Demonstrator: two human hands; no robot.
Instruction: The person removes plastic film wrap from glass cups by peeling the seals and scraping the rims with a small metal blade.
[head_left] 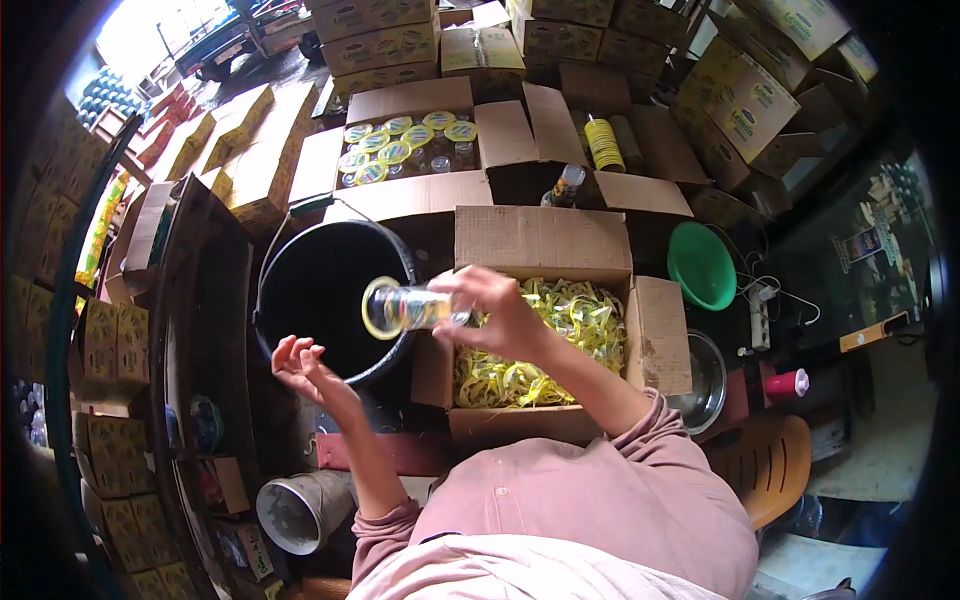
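My right hand (505, 318) is closed around a clear jar (418, 308) with printed sides and a yellow-rimmed end. The jar lies on its side in the air, its yellow end pointing left over the black bucket (405, 250); it is slightly blurred. Near the bucket's front rim, my left hand (312, 372) is raised with its fingers loosely bent and apart, holding nothing. Below my right wrist stands an open cardboard box (540, 240) full of yellow printed strips (540, 360).
Behind are an open carton of yellow-lidded jars (395, 150), a stack of yellow lids (603, 145) and a single jar (565, 185). A green bowl (702, 265) and a metal bowl (708, 385) sit right. A grey bucket (292, 515) stands at lower left.
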